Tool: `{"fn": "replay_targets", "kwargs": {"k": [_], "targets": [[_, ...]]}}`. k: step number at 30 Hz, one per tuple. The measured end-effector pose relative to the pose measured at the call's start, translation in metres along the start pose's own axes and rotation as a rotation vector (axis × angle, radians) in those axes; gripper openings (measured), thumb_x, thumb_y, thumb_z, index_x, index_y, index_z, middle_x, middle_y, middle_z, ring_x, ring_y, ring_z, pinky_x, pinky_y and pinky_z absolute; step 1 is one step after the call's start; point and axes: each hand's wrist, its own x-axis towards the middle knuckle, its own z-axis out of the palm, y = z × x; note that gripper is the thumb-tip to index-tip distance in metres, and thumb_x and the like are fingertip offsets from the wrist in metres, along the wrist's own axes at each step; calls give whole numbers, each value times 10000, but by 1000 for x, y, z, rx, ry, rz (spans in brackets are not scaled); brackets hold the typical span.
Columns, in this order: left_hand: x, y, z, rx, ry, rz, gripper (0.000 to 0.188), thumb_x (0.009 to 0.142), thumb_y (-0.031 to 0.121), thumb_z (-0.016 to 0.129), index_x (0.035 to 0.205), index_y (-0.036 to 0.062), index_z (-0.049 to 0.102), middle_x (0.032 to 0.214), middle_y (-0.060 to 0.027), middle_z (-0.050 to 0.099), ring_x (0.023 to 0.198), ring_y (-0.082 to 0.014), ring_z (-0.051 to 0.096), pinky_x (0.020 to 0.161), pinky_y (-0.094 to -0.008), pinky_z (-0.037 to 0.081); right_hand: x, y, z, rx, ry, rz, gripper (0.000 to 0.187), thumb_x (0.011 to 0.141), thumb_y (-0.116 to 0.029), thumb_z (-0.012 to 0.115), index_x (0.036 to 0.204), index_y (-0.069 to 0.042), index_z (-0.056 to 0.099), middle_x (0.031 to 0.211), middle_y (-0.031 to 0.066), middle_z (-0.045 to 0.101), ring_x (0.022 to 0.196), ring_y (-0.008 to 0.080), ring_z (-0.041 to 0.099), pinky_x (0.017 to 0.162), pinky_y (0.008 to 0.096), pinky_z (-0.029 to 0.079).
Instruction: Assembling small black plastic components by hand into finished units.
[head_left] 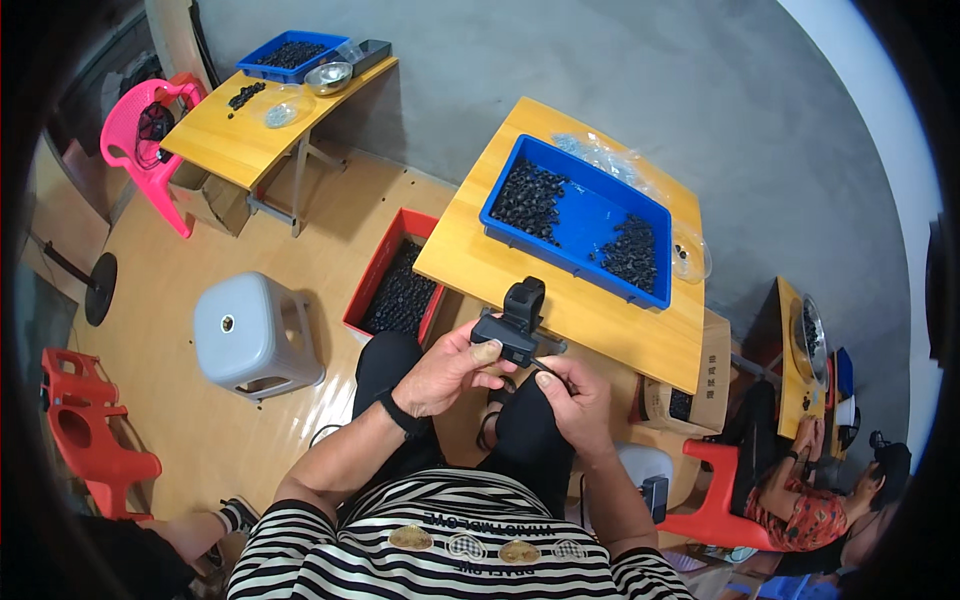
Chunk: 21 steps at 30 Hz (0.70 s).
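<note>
My left hand point(442, 372) grips a black box-shaped device point(506, 338) that has a thick ring-shaped clamp point(524, 302) standing up from it. Thumb and fingers pinch its left end, above my knees. To the right, my right hand point(582, 404) is closed, thumb against finger, on a thin black cable point(553, 374). The cable reaches to the device's lower right corner; whether it is plugged in there I cannot tell. A black band circles my left wrist. Just beyond both hands lies the near edge of a yellow table point(462, 252).
On the table, a blue tray point(592, 212) holds two heaps of small black parts, with clear plastic bags behind it. A red crate point(372, 282) of black parts stands left of the table, near a grey stool point(240, 325). A cardboard box point(712, 372) and a seated person point(800, 512) are right.
</note>
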Motion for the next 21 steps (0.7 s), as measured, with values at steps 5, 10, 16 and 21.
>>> {"fn": "replay_targets", "kwargs": {"k": [5,10,16,21], "targets": [[-1,0,-9,-97,-14,-25,285,925,223,536,1152,52,514,1024,-66,617,857,-119,624,717,-248,552,-5,7,6,-125,-58,-38,141,828,-11,620,967,7,637,791,-29,580,692,37,506,643,179,419],[1,0,-16,-108,4,-36,288,939,278,507,1119,54,524,971,-51,627,813,-106,628,689,-244,553,-11,4,14,-11,-96,89,187,836,3,608,1022,9,620,834,-14,596,732,46,533,675,182,434],[9,13,-22,-17,35,-59,328,921,347,530,1073,56,542,903,-23,629,752,-63,613,634,-208,547,-14,7,25,150,-170,203,256,854,14,573,1110,26,561,891,13,604,782,67,555,722,191,442],[9,21,-26,-38,69,-108,328,898,363,565,1014,56,562,839,-13,633,701,-47,612,590,-196,550,-5,6,28,147,-236,180,251,876,-14,547,1123,28,533,892,18,588,799,75,544,738,202,431]]}}
